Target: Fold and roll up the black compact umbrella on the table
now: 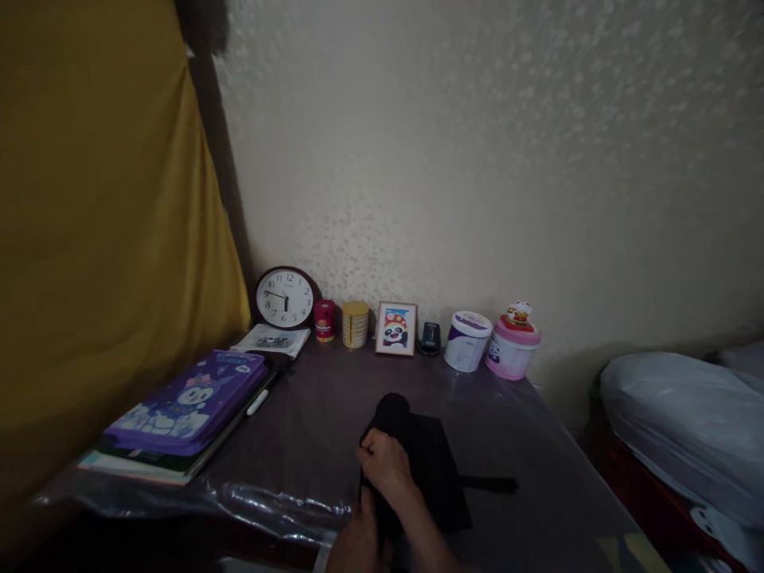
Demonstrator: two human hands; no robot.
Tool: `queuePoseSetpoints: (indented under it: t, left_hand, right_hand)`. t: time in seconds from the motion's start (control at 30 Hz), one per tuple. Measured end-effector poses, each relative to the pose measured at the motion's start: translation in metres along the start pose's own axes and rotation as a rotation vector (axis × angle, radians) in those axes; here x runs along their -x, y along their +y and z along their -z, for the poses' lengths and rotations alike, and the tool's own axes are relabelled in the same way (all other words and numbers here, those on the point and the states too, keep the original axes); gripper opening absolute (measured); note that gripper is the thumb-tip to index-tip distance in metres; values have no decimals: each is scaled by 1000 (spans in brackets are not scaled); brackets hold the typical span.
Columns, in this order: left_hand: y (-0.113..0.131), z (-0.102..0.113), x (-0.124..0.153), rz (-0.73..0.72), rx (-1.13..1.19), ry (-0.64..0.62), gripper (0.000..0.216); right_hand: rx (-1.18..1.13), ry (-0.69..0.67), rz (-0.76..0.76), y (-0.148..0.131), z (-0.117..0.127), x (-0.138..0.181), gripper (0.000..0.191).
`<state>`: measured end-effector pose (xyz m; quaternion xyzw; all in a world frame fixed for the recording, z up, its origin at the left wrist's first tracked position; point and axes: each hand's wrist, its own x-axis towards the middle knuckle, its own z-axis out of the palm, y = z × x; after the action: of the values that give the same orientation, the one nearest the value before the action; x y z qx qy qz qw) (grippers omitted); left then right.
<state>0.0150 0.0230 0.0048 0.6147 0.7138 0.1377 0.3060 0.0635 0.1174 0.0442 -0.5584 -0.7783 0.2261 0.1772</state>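
A black cloth [438, 469] lies on the dark table [537, 446], near its front edge, with a thin black strap [489, 483] sticking out to the right. My right hand [385, 464] rests on the cloth's left side, fingers curled round a bunched fold. My left hand [354, 545] is just below it at the frame's bottom edge, closed on the near end of the same cloth. Part of the cloth is hidden under both hands.
Along the wall stand a round clock [285, 298], a red tin [324, 320], a gold tin [355, 323], a framed panda picture [395, 328], a white tub [467, 341] and a pink tub [512, 347]. A purple case [188, 402] lies on books at left. Yellow curtain [89, 239] left; a plastic-wrapped bundle [686, 422] right.
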Motion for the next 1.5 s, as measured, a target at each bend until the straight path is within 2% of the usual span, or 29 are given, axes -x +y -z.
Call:
queuePoseSetpoints:
  t: [0.07,0.13,0.23,0.33,0.43,0.57,0.7,0.8,0.9,0.97,1.1,1.27,1.4,1.5]
  left_hand:
    - [-8,-6,1,10,-20,49,73]
    - [-15,-10,3,11,-69,154,64]
    - [-20,-7,5,-118,-183,263,49]
    - [-16,1,2,-317,-241,247,41]
    - [-9,7,-5,-413,-243,213,46]
    - [-4,10,-8,-402,-239,154,64]
    - [-1,12,-7,-337,-216,132,61]
    - [0,12,-7,-338,-185,127,62]
    - [-2,9,-8,-333,-184,130,68]
    - [-5,6,-9,-324,-189,135,77]
    - [-13,-5,-11,-293,-181,145,81]
    - [-15,-13,-14,-211,-179,105,84]
    - [-12,-13,-15,-129,-166,110,77]
    - [-10,-13,-16,-106,-141,99,71]
  right_hand:
    - [9,-5,9,0,0,-1,17]
    - [10,-15,3,-1,1,-1,18]
    - [-13,-32,-3,-1,4,-3,20]
    - [-85,-64,-9,2,5,-6,23]
    - [-218,-157,-1,7,4,-7,22]
    - [-287,-188,51,9,-1,-7,18]
    - [-507,-181,60,11,-1,-4,19]
    - [-689,-73,94,18,5,6,20]
    - [-564,129,195,29,14,19,20]
    - [-413,187,272,38,16,25,21]
    - [-263,156,403,52,14,21,24]
    - [-151,144,473,61,11,-5,29]
    - [-39,144,468,65,10,-40,30]
    - [77,140,395,67,13,-66,31]
